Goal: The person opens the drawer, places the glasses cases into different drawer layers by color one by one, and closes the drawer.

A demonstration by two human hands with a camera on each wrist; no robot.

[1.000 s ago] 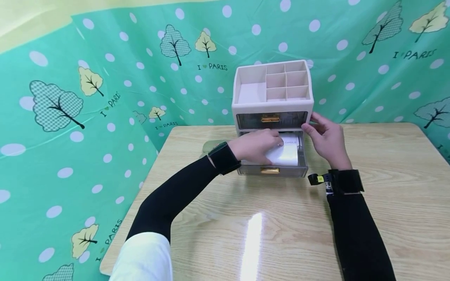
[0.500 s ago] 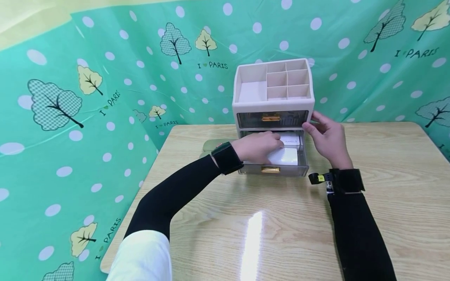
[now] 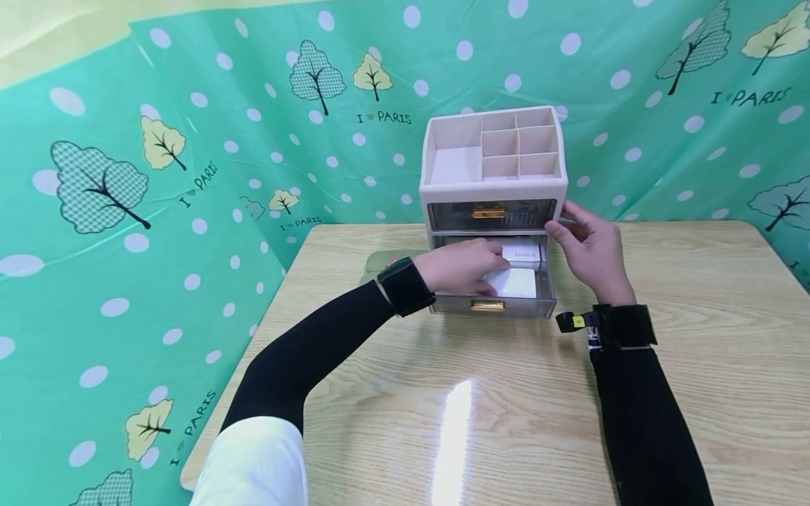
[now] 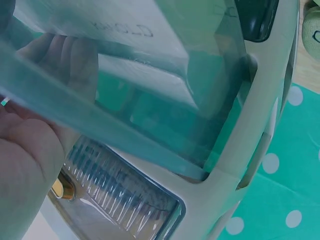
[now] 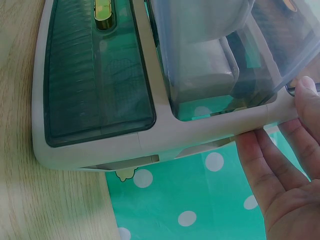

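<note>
A white desk organizer (image 3: 493,190) has its see-through drawer (image 3: 452,305) pulled out beneath a closed upper drawer. My left hand (image 3: 460,266) reaches into the pulled-out drawer and grips a white box (image 3: 517,282), thumb at the near side, fingers partly hidden. Just behind lies a second white box (image 3: 524,254) with printed letters. My right hand (image 3: 597,251) holds the organizer's right front edge, thumb in front and fingers along the outer side. In the right wrist view, those fingers (image 5: 257,160) press against the side wall.
An olive-green case (image 3: 386,260) lies left of the organizer, partly behind my left wrist. A closed lower drawer (image 5: 100,75) shows in the right wrist view. Open compartments (image 3: 515,144) top the organizer. Patterned green cloth (image 3: 354,176) hangs behind the wooden table (image 3: 380,436).
The nearer white box has settled lower in the drawer, and the printed box behind it shows as separate. My left hand has shifted slightly with it; my right hand keeps its hold.
</note>
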